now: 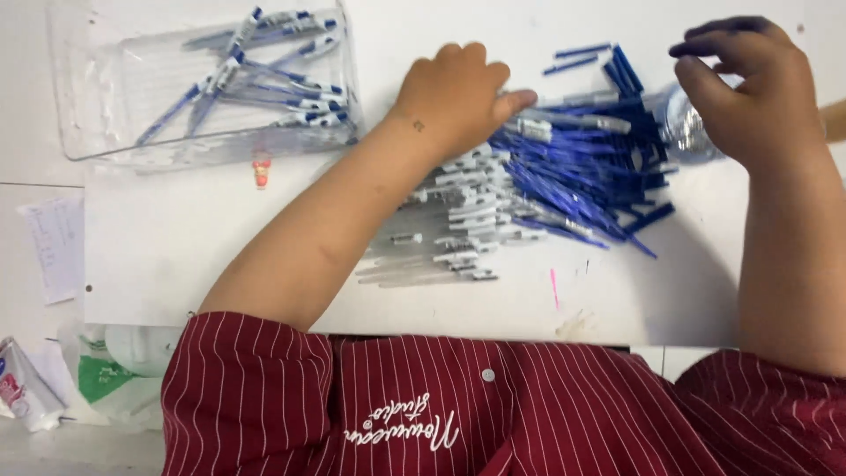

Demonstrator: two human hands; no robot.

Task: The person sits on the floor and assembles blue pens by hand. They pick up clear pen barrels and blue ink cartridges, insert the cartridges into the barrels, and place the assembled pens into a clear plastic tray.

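White table (176, 229): left hand (454, 97) grip curled on pens (564, 167) (blue).

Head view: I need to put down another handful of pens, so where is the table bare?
Bare white table lies below the clear tray, left of the left forearm, and near the front edge under the pen pile. Between both hands it is crowded.

Bare white tabletop (176, 238) lies open across the middle left of the frame. The clear plastic tray of finished blue pens (207, 84) blocks the upper left. A sprawling heap of blue and clear pen parts (546, 172) fills the upper centre, bordered by both forearms.
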